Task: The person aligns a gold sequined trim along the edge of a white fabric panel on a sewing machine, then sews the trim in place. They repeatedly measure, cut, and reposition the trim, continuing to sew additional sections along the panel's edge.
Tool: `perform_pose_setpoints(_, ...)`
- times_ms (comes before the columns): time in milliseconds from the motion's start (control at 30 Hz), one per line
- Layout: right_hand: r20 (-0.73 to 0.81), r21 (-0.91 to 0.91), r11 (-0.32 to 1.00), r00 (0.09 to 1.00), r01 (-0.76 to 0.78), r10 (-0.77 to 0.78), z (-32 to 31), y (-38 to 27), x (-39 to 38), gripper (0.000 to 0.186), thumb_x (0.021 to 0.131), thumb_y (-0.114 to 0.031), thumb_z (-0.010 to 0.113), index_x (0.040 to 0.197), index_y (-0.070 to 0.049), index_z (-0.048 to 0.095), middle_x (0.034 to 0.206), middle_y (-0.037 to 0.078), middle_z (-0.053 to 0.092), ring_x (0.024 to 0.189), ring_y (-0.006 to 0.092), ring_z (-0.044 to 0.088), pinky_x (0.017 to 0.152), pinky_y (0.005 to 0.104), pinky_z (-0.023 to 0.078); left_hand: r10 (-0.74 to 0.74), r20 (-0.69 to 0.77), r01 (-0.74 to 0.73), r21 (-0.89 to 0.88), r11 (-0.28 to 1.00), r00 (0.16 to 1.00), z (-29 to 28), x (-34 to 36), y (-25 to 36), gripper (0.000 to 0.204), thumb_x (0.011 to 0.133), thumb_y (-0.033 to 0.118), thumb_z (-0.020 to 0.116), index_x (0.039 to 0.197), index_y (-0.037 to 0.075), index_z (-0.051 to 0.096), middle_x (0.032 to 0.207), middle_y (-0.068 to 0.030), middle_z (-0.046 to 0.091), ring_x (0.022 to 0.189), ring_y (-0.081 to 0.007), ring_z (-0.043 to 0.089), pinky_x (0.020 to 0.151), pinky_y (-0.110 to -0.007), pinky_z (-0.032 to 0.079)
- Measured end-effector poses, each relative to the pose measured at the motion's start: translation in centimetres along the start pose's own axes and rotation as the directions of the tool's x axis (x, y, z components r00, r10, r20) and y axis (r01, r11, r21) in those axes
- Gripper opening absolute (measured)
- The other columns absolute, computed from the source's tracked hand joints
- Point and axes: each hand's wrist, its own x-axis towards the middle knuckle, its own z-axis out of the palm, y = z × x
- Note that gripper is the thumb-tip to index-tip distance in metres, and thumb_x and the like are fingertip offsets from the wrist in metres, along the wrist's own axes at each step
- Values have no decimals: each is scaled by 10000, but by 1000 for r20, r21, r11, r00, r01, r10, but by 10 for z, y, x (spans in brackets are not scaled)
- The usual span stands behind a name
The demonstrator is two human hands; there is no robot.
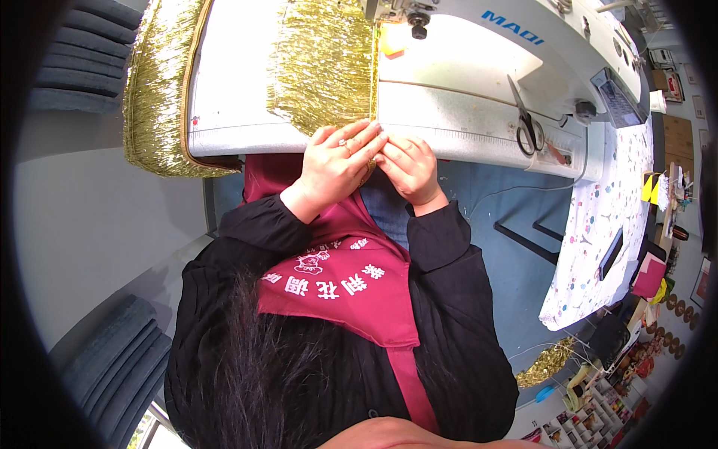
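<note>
A shiny gold tinsel fringe [318, 71] lies on the white sewing machine table [441, 138], its narrow gold edge band running up toward the machine's needle area. At the table's front edge my left hand [333, 163] is closed on the lower end of this band, fingers pressed together, a ring on one finger. My right hand [410, 166] pinches the same end from the other side, its fingertips meeting those of the left. The fingers partly hide the held edge. The sewing machine [523, 34] stands above and to the right.
More gold fringe with a brown edge [158, 93] hangs over the table's left side. Black-handled scissors [529, 133] lie at the right. Beyond them is a table with a patterned white cover [591, 247] and a dark phone [611, 253]. Gold tinsel [548, 363] lies at lower right.
</note>
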Motion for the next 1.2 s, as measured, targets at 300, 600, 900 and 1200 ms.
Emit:
perform_pose_setpoints(300,1,-13,1000,1000,1,-1,1,1,-3,87,837,-114,736,915,-79,755,1038,51,748,1037,245,706,882,411,539,-19,0,19,-11,1000,1000,0,0,2,493,819,136,689,1311,176,709,1348,-10,696,1225,-176,650,926,-356,448)
perform_pose_setpoints(600,47,-49,999,999,-16,18,-3,-1,2,177,825,-136,719,991,-113,774,1072,15,750,1075,199,703,911,373,530,-49,34,50,-34,998,998,-5,5,0,374,876,170,693,1249,158,713,1290,12,720,1212,-166,655,960,-388,448)
perform_pose_setpoints(900,42,-79,989,991,-127,131,-4,4,29,207,849,-116,690,1035,-93,778,1078,13,758,1013,186,712,840,349,537,-80,53,81,-34,996,995,-1,26,-13,347,885,191,695,1210,71,672,1118,-63,753,1139,-190,674,1003,-411,440)
perform_pose_setpoints(1200,38,-82,968,970,-236,240,8,25,64,138,879,-121,702,992,-105,780,1013,41,759,922,239,707,840,382,542,-177,158,190,-68,979,971,5,59,-40,310,952,192,594,1237,77,632,1169,-140,738,1136,-262,691,1082,-441,387)
